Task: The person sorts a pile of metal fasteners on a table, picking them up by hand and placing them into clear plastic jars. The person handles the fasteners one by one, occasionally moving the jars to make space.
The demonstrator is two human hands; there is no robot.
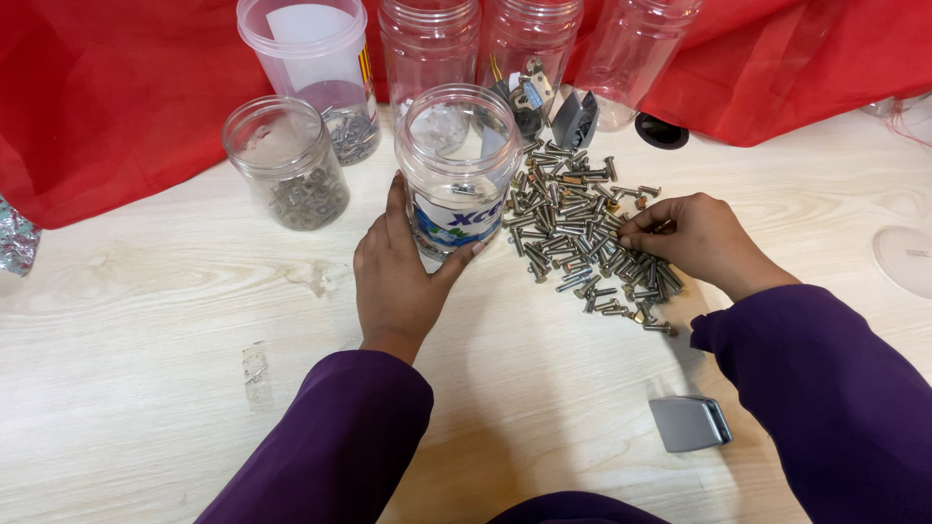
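We see the clear plastic jar (456, 170) standing open and upright on the pale table (146, 388), just left of the pile of bolts (582, 233). It seems light and smooth, so we grip low on its wall. Our left hand (398, 277) wraps its base, fingers half open. Our right hand (694, 243) rests on the pile, fingertips pinching one small, hard bolt.

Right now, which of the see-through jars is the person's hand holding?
The clear plastic jar with the blue-and-white label, nearest the pile of metal bolts. The left hand wraps its base; the other jars stand untouched farther back.
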